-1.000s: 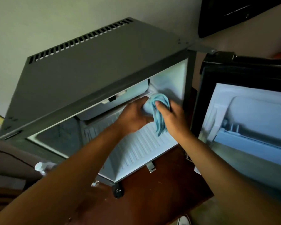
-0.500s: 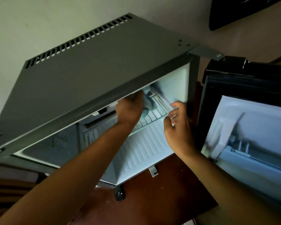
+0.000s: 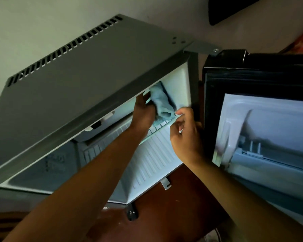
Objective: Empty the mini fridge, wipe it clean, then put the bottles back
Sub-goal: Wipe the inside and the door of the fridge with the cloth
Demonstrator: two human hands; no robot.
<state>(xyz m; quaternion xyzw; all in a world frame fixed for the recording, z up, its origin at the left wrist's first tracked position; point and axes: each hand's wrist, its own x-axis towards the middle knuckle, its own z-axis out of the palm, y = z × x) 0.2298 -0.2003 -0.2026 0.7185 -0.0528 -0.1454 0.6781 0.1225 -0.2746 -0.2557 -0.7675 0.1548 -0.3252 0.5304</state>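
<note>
Left hand (image 3: 143, 112) is reaching inside the mini fridge (image 3: 87, 81), its fingers pressing a light blue cloth (image 3: 162, 103) against the upper rear of the interior; whether they are curling round it cannot be told; cloth is lying above the wire shelf (image 3: 160, 126); right hand (image 3: 185, 135) is gripping the shelf's front edge, fingers curled; fridge door (image 3: 262, 109) is standing open at right.

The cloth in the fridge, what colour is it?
Light blue; the cloth shows only in the head view, held by the left hand on the wire shelf.
</note>
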